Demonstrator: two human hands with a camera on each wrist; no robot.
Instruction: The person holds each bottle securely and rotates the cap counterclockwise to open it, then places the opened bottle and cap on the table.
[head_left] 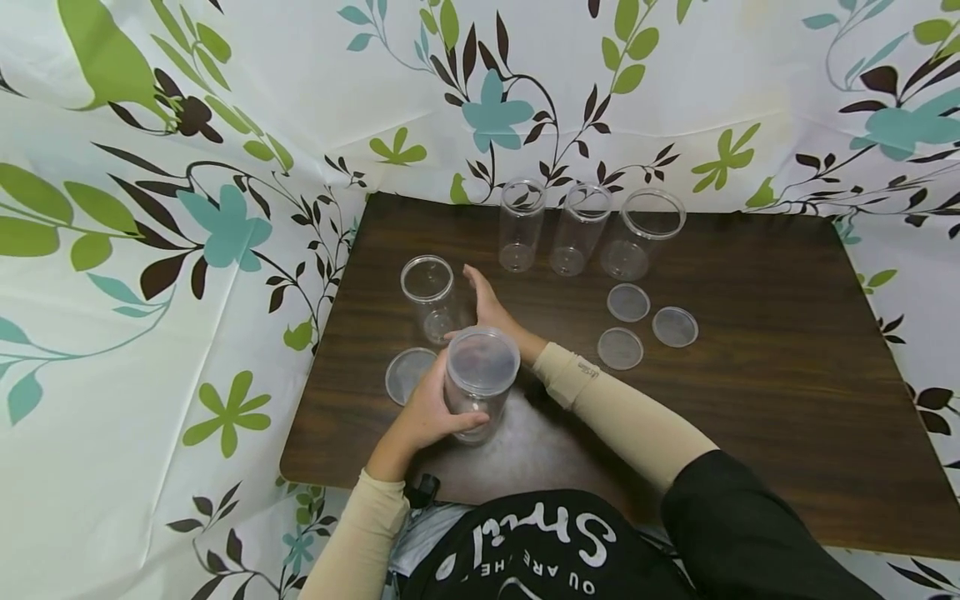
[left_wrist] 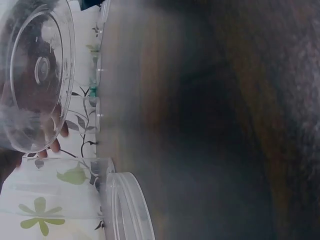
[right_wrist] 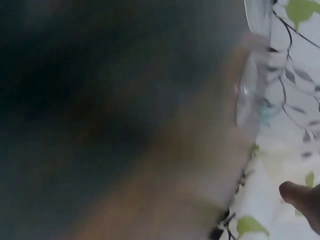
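1. The left hand (head_left: 427,412) is wrapping its fingers round the lidded jar (head_left: 480,383), which is standing upright near the front left part of the table (head_left: 750,400).
2. The right hand (head_left: 487,304) is reaching past that jar with straight, relaxed fingers, gripping nothing, just beside the open jar (head_left: 429,296).
3. A loose lid (head_left: 407,373) is lying flat left of the held jar.
4. Three open jars (head_left: 579,227) are standing in a row at the back edge.
5. Three lids (head_left: 628,302) are lying in a cluster in front of them.
6. The right wrist view is showing only blur.
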